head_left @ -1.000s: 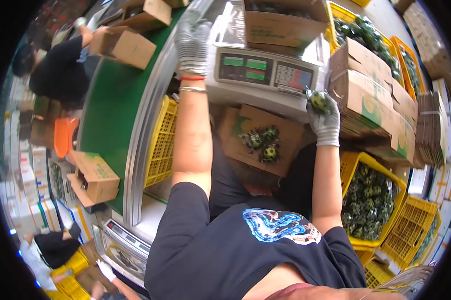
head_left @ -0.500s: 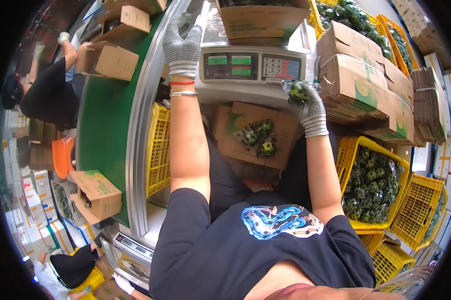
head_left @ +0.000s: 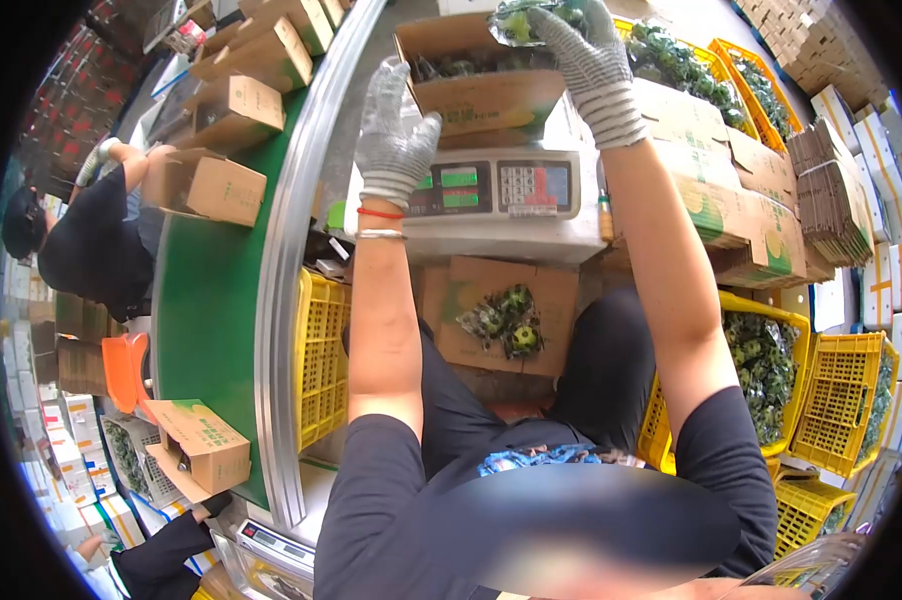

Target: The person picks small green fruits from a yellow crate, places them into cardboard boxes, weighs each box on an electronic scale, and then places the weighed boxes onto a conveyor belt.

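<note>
My right hand [head_left: 593, 75], in a grey striped glove, is closed on a clear plastic bag of green fruit [head_left: 516, 25] above the far right part of an open carton [head_left: 491, 105]. Dark, shiny bags fill part of that carton, which sits on the platform of a digital scale [head_left: 481, 225] with lit green readouts. Beside the carton's left end, my left hand [head_left: 396, 135] is gloved too, its thumb spread from the fingers and nothing in it. Below the scale, several bagged green fruits [head_left: 511, 320] lie on a flat piece of cardboard [head_left: 451, 345].
Stacked folded cartons [head_left: 706, 175] stand to the right, near yellow crates [head_left: 801, 320] of bagged fruit. A metal-railed green conveyor [head_left: 206, 340] runs along the left, carrying open cartons [head_left: 226, 190]. Across it works another person [head_left: 96, 235]. A yellow crate [head_left: 321, 360] stands beside the rail.
My right hand has carried the bagged fruit up from the scale's front right to over the carton. My left hand has shifted slightly down and right, and the view has tilted.
</note>
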`<state>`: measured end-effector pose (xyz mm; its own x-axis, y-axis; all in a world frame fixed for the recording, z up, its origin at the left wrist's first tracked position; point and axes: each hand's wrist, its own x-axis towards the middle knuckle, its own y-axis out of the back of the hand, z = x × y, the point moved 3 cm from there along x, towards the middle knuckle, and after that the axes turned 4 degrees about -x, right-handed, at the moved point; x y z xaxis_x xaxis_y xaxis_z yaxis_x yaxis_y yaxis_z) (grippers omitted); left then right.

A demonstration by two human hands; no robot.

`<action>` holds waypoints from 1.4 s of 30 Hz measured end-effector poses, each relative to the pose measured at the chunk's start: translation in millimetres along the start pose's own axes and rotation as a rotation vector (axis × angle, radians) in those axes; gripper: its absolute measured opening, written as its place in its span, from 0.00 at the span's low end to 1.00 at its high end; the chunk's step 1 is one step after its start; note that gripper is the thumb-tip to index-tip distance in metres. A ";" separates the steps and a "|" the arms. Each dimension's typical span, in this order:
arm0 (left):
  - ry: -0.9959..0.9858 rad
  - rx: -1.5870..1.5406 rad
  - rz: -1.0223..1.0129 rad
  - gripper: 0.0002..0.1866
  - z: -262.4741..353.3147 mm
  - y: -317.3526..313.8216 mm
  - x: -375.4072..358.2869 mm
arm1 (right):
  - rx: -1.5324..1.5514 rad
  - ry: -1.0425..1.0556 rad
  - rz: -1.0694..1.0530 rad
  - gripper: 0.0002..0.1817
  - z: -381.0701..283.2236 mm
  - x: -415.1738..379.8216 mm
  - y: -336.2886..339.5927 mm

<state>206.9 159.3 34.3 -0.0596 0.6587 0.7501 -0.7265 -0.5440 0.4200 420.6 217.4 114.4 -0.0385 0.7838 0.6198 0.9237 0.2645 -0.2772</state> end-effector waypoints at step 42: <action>0.261 0.135 -0.185 0.28 3.1 33.1 -39.2 | -1.506 -0.285 -0.379 0.30 -20.6 5.1 -30.9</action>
<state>187.4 113.9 20.3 -0.1207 0.8537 0.5065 -0.6454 -0.4552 0.6134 399.8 201.6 141.3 -0.2529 0.9260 0.2802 0.3537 -0.1810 0.9177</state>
